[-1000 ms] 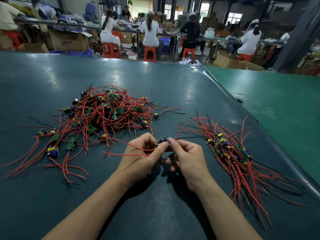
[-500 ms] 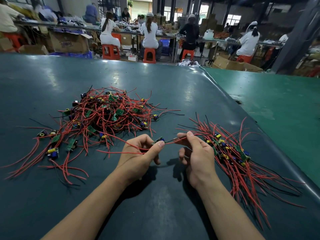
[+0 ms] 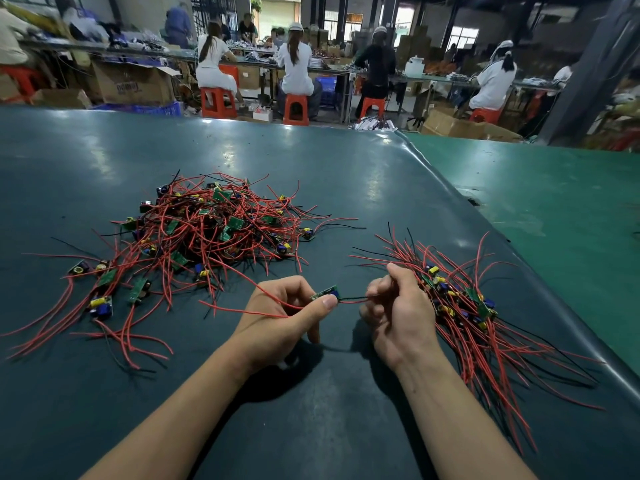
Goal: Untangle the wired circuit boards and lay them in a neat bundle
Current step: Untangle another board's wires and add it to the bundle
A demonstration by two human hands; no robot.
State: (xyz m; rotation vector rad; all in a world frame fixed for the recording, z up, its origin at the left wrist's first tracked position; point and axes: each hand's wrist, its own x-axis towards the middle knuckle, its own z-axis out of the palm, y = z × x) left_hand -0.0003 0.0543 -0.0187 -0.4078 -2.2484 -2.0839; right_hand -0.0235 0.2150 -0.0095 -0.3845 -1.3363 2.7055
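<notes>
Green board (image 3: 325, 292) pinched by left hand (image 3: 284, 317), right hand (image 3: 398, 306) seemingly gripping wires.

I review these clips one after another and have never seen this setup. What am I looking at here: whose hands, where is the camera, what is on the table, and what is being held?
There is no machine: a person works bare-handed, and the single camera sits on their head, looking forward and down. On the dark green table lies a tangled pile of small circuit boards with red and black wires, and to the right a straighter bundle of the same. The left hand pinches one circuit board, while the right hand grips that board's wires. Other workers sit at benches behind.
</notes>
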